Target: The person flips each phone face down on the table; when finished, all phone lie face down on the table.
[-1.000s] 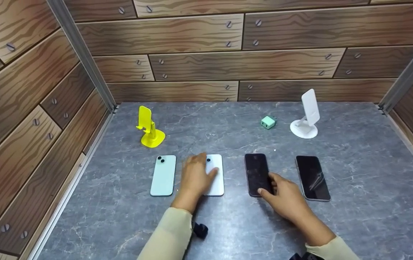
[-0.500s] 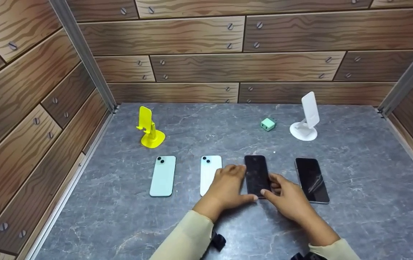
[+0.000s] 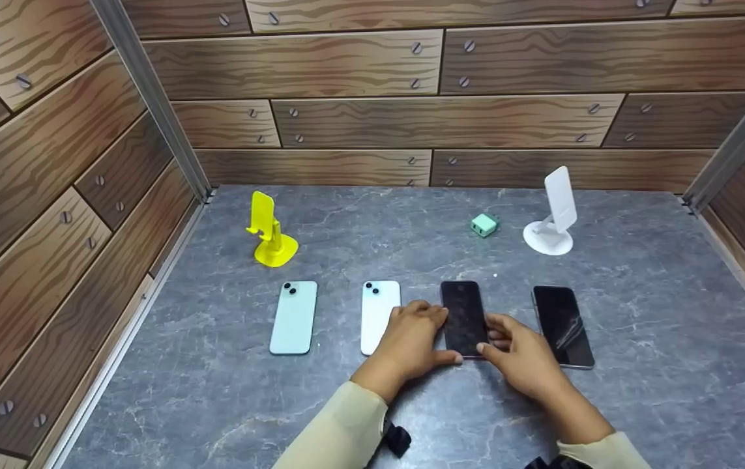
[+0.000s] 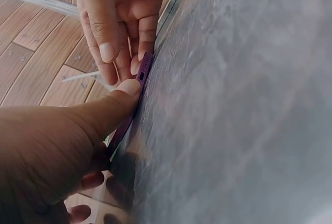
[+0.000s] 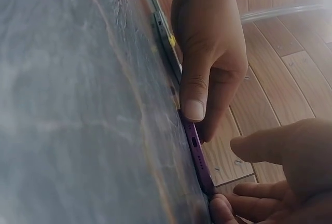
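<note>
Dark phone (image 3: 463, 316) flat on tabletop (image 3: 183, 391), between left hand (image 3: 409, 342) and right hand (image 3: 519, 355), both equally near; long axis near-to-far. Left fingers spread wide along left edge, thumb against bottom end. Right fingers bent at right edge; cannot tell whether gripping.

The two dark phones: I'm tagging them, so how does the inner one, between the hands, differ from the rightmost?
The inner phone has a purple edge; the rightmost phone has a silvery one. The left hand and right hand both touch the inner phone; neither has fingertips on the rightmost phone. The rightmost phone's screen carries a bright reflected streak, which the inner phone lacks. Both show dark screens facing up.
</note>
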### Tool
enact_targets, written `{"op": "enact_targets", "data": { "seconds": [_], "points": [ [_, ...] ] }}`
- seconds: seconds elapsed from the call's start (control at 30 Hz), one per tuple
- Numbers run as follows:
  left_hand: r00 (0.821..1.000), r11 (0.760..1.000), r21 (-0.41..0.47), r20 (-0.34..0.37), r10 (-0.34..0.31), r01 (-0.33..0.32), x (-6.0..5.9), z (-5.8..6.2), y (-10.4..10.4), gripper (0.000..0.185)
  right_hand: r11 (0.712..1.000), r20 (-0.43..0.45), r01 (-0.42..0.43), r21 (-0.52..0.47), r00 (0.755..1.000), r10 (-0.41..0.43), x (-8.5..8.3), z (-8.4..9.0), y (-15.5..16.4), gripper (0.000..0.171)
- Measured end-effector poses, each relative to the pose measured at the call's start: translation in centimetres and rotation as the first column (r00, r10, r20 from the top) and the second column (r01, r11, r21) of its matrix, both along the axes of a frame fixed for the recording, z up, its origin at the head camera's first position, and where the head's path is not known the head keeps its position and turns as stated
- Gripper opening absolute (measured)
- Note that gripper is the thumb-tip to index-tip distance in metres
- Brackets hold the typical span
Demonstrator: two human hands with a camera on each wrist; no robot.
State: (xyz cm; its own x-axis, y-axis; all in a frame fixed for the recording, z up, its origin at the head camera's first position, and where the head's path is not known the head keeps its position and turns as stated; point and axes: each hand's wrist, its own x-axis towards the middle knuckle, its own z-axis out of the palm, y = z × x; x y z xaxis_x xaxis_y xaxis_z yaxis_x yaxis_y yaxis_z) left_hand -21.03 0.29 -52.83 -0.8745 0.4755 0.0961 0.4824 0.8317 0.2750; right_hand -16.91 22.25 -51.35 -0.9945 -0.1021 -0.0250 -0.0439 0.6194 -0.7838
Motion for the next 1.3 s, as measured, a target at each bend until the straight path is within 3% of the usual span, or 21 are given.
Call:
{"op": "enact_targets", "data": {
  "seconds": [0.47,0.77,0.93,1.3],
  "points": [
    [1.000,1.000,-0.011,-0.012,-0.003,0.003,-0.20,-0.13,0.01,0.087,0.973,0.066,0.056,-0.223,0.997,-0.043,-0.55,-0.26,-0.10,0.056],
    [1.000,1.000,-0.006,0.012,0.007,-0.007,-0.06,0.03,0.03,0.088,0.932,0.118,0.098,-0.349,0.991,-0.060,-0.69,-0.10,-0.11,0.066],
    [1.000,1.000,-0.006,0.026,0.013,-0.012,-0.04,0.05,-0.10,0.089,0.939,0.125,0.112,-0.326,0.989,-0.075,-0.66,0.12,-0.09,0.063],
    [1.000,1.000,-0.001,0.008,0.002,-0.002,-0.06,0.02,-0.07,0.088,0.968,0.116,0.161,-0.195,0.983,-0.141,-0.42,0.30,-0.36,0.029]
  ]
}}
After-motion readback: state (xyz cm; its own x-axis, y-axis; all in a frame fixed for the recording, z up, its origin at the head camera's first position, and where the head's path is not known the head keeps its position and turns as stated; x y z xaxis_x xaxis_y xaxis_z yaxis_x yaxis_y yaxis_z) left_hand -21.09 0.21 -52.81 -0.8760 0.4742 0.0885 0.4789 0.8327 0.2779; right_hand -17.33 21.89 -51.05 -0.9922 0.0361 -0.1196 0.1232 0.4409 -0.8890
